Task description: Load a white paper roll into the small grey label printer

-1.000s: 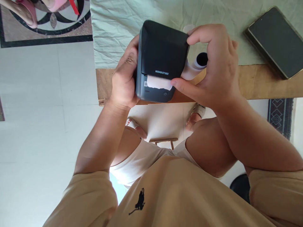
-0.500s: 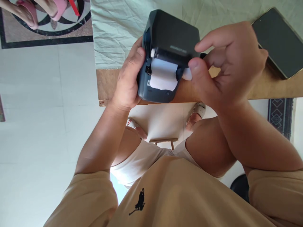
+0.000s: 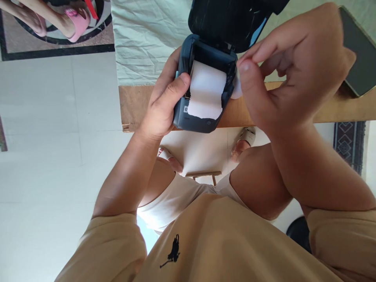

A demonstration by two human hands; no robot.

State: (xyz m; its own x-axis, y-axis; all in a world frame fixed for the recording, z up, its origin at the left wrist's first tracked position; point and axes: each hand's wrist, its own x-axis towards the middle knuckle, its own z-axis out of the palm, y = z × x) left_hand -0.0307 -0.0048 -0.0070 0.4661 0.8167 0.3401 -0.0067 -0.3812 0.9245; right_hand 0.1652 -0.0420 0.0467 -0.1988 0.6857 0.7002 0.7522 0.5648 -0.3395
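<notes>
A dark blue-grey portable printer (image 3: 195,124) is tilted in my left hand (image 3: 166,94), whose thumb lies over its left edge. Its black lid (image 3: 223,23) is swung up and back, baring the bay. Inside sits a white paper roll (image 3: 208,86), with a torn end hanging over the front face. My right hand (image 3: 293,70) is closed in a pinch at the printer's upper right edge. What its fingertips hold, if anything, is hidden. Beside the right thumb shows a small white piece (image 3: 237,89), partly covered; I cannot tell whether it is held.
A pale green cloth (image 3: 147,43) covers the wooden table (image 3: 133,105), its front edge bare. A dark smartphone (image 3: 360,55) lies at the right, partly behind my right hand. At upper left are another person's feet in pink slippers (image 3: 78,25). A wooden stool bar (image 3: 202,174) shows between my legs.
The printer's lid has gone from down over the roll to swung back, uncovering the roll. My right hand has moved up and right. The other person's foot has shifted.
</notes>
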